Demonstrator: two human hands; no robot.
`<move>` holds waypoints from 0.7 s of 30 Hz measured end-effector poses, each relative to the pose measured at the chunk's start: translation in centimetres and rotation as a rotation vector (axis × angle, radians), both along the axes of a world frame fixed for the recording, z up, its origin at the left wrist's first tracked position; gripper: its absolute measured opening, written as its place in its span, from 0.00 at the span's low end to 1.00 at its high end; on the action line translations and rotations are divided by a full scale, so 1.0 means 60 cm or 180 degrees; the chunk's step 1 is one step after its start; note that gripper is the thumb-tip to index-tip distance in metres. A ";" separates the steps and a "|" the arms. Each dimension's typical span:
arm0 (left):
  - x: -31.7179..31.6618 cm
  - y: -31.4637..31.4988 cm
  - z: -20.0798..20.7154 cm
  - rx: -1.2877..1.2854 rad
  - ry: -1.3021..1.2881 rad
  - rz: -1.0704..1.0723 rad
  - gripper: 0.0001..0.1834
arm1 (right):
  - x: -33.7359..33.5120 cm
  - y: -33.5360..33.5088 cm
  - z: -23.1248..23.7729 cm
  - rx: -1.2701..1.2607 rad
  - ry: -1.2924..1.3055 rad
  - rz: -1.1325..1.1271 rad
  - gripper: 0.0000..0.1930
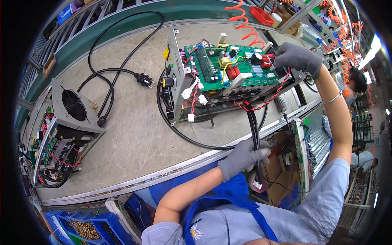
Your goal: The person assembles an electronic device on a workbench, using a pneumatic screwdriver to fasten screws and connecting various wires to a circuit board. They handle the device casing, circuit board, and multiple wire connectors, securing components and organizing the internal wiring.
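An open machine chassis [178, 92] with a grey front panel stands on the bench before me, a green circuit board [213, 86] on its top. My left hand [244, 158], in a grey glove, is closed around a bundle of black cables [253, 127] hanging off the bench's near edge. A white connector [257, 185] shows at the bundle's lower end. My right hand [298, 60], also gloved, is curled at the board's right end, close to red components [266, 62]; its fingertips are partly hidden. A red-and-black twisted wire [267, 107] runs along the chassis's near side. White plugs [202, 99] dangle at the front panel.
A second open chassis [69, 100] with a fan grille sits at the left. A black power cord with a plug [144, 80] loops over the bench [134, 134]. An orange coiled hose [243, 24] hangs above the board. Blue bins [102, 228] of small parts stand below left.
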State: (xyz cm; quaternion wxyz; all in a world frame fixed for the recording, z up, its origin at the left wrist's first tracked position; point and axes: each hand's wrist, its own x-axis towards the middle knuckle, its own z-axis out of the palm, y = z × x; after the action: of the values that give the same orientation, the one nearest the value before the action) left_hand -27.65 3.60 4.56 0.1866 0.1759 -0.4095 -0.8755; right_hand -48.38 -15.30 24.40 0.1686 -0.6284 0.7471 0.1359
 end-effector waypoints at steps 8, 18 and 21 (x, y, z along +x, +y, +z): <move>0.012 0.026 0.032 0.0324 0.0529 -0.0159 0.33 | -0.004 0.023 -0.011 -0.0305 -0.0571 0.0143 0.16; 0.151 -0.014 0.173 -0.0048 -0.0538 -0.0242 0.38 | -0.030 0.055 -0.060 -0.1074 -0.0664 0.0706 0.13; 0.179 -0.007 0.158 -0.0774 -0.1018 0.0009 0.35 | -0.042 0.043 -0.054 -0.0921 -0.0879 0.0620 0.12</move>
State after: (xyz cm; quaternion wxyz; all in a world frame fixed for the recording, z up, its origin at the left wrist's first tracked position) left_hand -16.88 3.17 14.05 0.1402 0.2895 -0.5364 -0.7803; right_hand -50.88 -12.69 21.13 0.1634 -0.7279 0.6644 -0.0443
